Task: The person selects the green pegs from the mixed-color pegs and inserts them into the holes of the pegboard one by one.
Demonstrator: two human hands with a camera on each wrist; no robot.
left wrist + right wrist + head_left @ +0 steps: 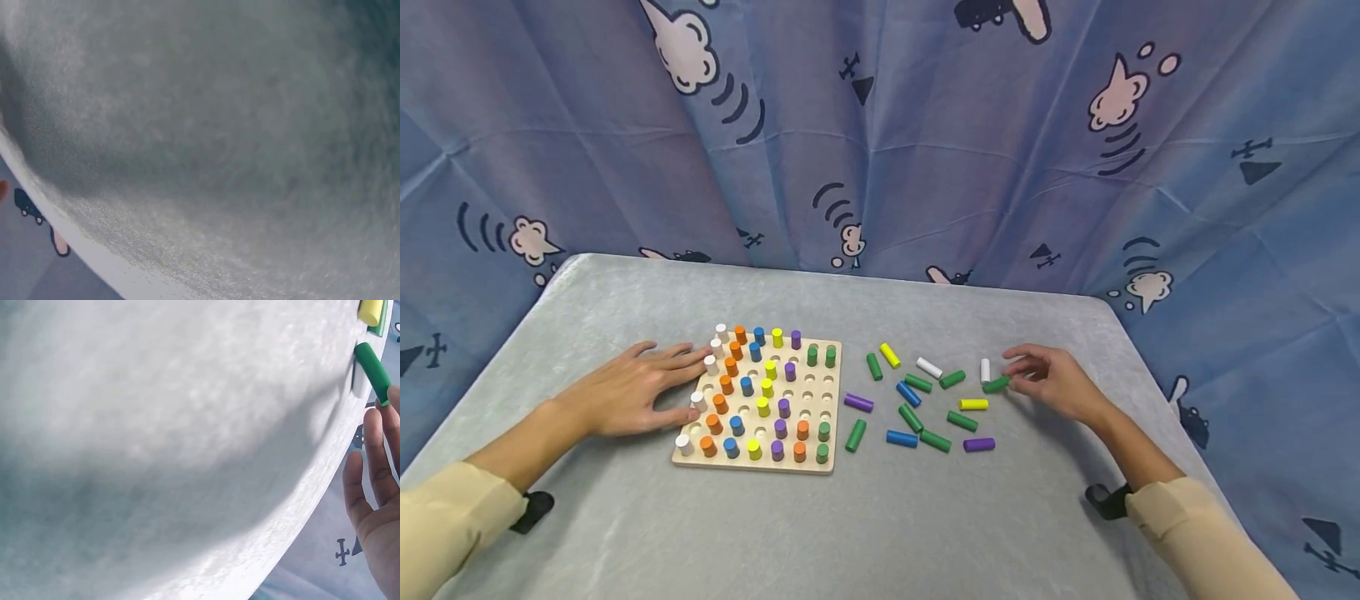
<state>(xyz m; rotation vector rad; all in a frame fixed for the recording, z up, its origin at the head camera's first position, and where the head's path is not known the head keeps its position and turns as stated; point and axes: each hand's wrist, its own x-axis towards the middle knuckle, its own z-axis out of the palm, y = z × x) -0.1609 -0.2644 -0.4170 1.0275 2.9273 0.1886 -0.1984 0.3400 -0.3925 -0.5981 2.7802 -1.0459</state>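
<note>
A wooden pegboard [829, 393] lies on the left part of the table. White, orange, blue, yellow, purple and green pegs stand upright in its holes, with some holes bare. My left hand [625, 387] rests at the board's left edge, fingers extended, fingertips and thumb beside the white pegs [698, 402]. On the right, the thumb and forefinger of my right hand [1056, 385] pinch one end of a green peg [996, 384]. The right wrist view shows this green peg [374, 372] tilted, with the other fingers spread. The left wrist view catches mostly tabletop.
Loose pegs lie between the board and my right hand: several green ones, blue [902, 438], purple [979, 445], yellow [973, 405] and white [928, 367]. A white peg [985, 370] lies close to the pinched one. Behind the grey table [880, 533] hangs a patterned blue curtain [880, 167].
</note>
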